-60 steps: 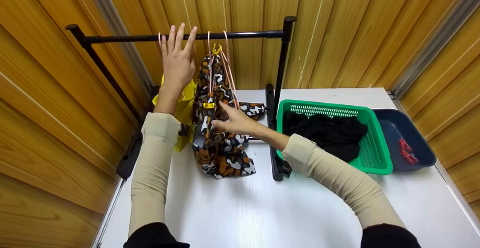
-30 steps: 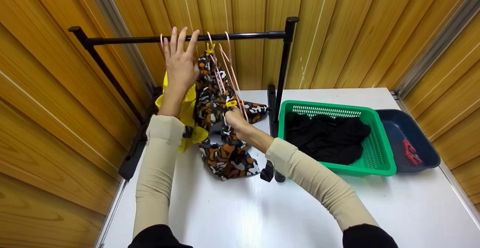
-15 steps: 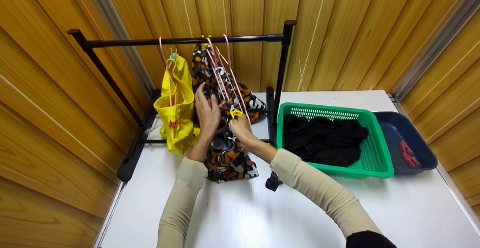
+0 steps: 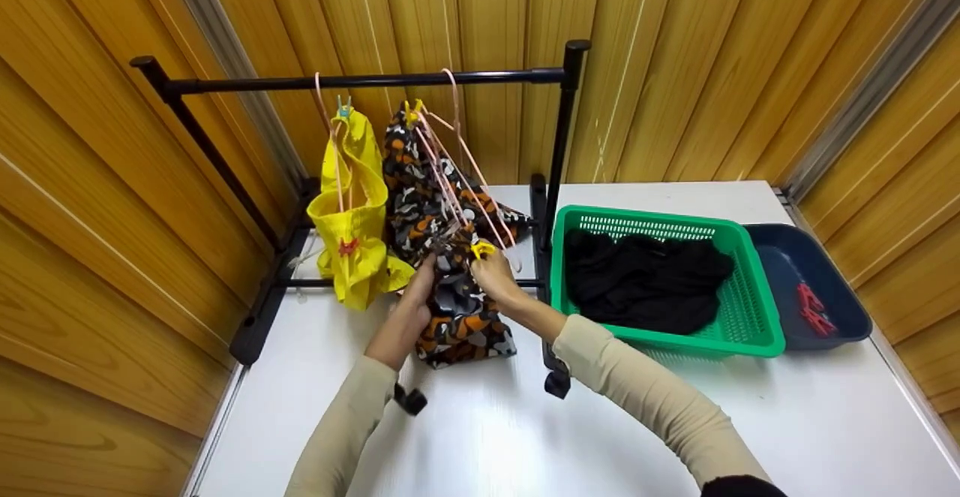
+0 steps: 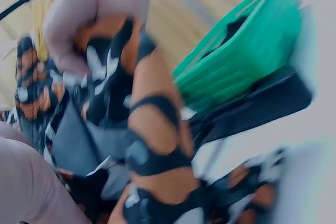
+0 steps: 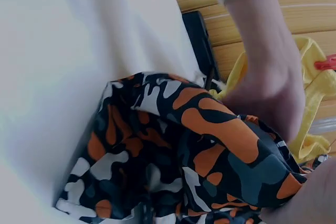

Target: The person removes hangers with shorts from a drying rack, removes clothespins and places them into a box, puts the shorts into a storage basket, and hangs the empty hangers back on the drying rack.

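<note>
Over the white worktop (image 4: pixel 487 437), below the bar of the black rack (image 4: pixel 247 84), the camouflage garment (image 4: pixel 405 200) is hanging in folds, seeming light, floppy and hard to damage. The left hand (image 4: pixel 412 305) is lying at its side, fingers hidden; I can't tell its grip. The right hand (image 4: pixel 499 278) is gripping its edge beside the yellow clip (image 4: pixel 482 248), likely offering the surest hold.
</note>
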`<state>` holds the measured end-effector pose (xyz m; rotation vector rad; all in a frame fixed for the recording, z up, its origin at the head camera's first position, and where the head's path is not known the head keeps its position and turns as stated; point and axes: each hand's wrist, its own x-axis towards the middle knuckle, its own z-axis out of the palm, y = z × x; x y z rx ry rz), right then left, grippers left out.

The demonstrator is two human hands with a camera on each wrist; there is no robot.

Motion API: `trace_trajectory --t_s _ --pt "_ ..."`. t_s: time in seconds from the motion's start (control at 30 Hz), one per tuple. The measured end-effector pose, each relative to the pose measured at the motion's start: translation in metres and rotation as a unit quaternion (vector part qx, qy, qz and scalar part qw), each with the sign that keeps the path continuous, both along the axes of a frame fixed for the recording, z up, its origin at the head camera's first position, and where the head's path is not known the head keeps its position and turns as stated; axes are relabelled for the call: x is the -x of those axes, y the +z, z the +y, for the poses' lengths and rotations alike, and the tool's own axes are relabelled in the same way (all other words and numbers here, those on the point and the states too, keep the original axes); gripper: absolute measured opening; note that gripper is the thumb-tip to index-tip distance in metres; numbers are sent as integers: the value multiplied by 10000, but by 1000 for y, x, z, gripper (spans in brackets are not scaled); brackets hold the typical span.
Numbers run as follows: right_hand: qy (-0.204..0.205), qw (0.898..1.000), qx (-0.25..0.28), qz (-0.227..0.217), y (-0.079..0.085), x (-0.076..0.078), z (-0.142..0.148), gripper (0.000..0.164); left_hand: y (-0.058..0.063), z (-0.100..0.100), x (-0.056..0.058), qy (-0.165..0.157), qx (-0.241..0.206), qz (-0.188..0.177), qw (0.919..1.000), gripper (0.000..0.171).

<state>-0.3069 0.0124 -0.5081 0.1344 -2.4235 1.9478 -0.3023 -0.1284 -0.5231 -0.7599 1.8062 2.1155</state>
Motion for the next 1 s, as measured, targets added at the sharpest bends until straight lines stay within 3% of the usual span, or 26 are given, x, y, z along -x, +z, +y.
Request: trace_trajectory --t_s 0.07,0.17,0.2,0.27,0.33,0.4,0.47,0.53,0.6,0.63,0.7,0.77,0.83,0.93,1.0 --pt "32 9999 -109 40 8 -5 1 10 -6 1 -14 193 149 -55 9997 61" --pt "-52 9996 -274 76 13 -7 0 15 -17 -1 -35 217 -120 12 9997 39" --pt "-61 9995 -287 100 14 -7 0 14 -20 -2 -41 102 -328 -23 9994 39" --pt "-120 9992 -334 181 14 -5 1 13 -28 -6 -51 -449 -794 -201 9956 52" --pt "-165 9991 -286 255 14 -2 2 13 -35 -9 -57 -1461 -1150 -440 9816 76" --pt "-166 9984 -154 519 1 8 3 14 -42 -10 -61 -2476 -1581 -484 9546 100" --pt "-121 9983 -169 537 -17 20 3 13 -48 -8 -61 -2987 -2176 -232 9289 114" --pt "-227 9973 -313 622 -49 36 1 14 -49 -6 -57 -2665 -2931 149 9181 114" --pt "-285 9954 -527 745 -84 51 3 16 -46 -1 -48 -1858 -3604 664 9117 108" --pt "-237 9958 -698 542 -89 51 6 15 -43 0 -42 -1361 -3820 911 9095 105" --pt "-274 9938 -876 624 -95 47 10 18 -37 0 -27 -399 -3955 1300 9083 97" --pt "-24 9948 -921 425 -62 23 20 22 -32 -1 -12 263 -3942 1538 9057 89" --pt "155 9958 -892 143 -23 -4 28 26 -28 -3 1 684 -3981 1647 8998 81" --pt "253 9945 -985 -260 20 -34 41 25 -24 -4 18 884 -4330 1803 8788 76" --pt "262 9925 -1103 -446 26 -40 49 26 -22 -3 26 937 -4569 1874 8645 74"
